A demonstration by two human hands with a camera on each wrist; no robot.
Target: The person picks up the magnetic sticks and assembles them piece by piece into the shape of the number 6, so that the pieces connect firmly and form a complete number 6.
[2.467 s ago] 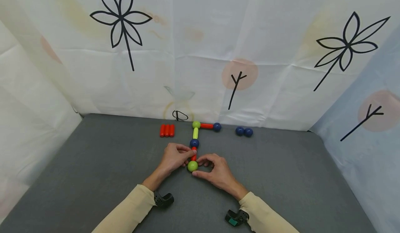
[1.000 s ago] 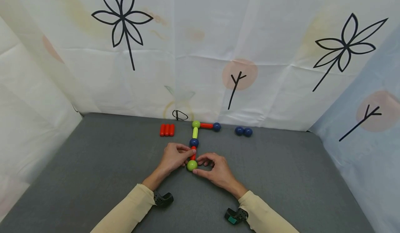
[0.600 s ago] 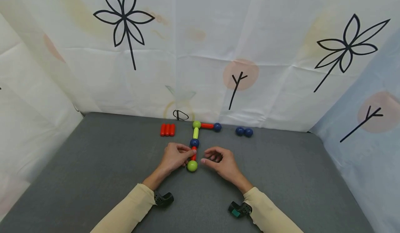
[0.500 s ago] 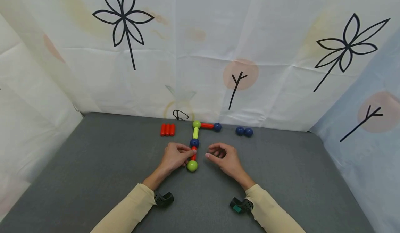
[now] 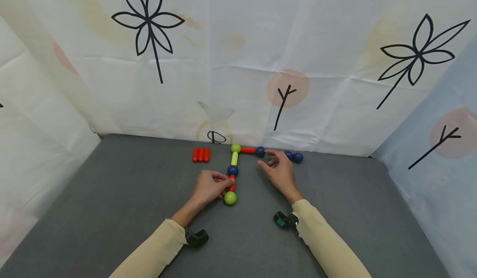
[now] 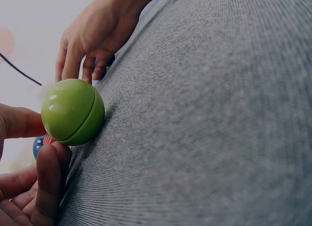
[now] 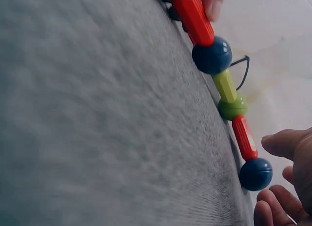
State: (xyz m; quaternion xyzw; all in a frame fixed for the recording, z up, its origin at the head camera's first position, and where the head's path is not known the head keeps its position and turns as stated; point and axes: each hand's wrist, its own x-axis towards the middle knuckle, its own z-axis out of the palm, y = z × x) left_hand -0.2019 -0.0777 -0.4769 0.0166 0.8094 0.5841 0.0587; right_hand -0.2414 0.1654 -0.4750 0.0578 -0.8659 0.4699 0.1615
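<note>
My left hand (image 5: 209, 187) pinches a red rod (image 5: 232, 188) between thumb and fingers. That rod joins a green ball (image 5: 230, 198) at the near end to a blue ball (image 5: 232, 170). Beyond it, a yellow-green rod (image 5: 234, 158) leads to a second green ball (image 5: 235, 148), where another red rod (image 5: 248, 150) turns right to an end blue ball (image 5: 260, 151). My right hand (image 5: 282, 174) holds nothing, its fingers loosely bent beside that end ball. In the right wrist view a small gap shows between the end ball (image 7: 256, 174) and the thumb.
Two loose blue balls (image 5: 297, 158) lie at the back right, one partly hidden by my right hand. Three red rods (image 5: 201, 154) lie side by side at the back left. A patterned cloth wall (image 5: 238, 104) rises behind the grey table (image 5: 335, 228).
My right hand has let go of the near green ball and moved away from me and right, up beside the end blue ball. My left hand keeps its pinch on the red rod.
</note>
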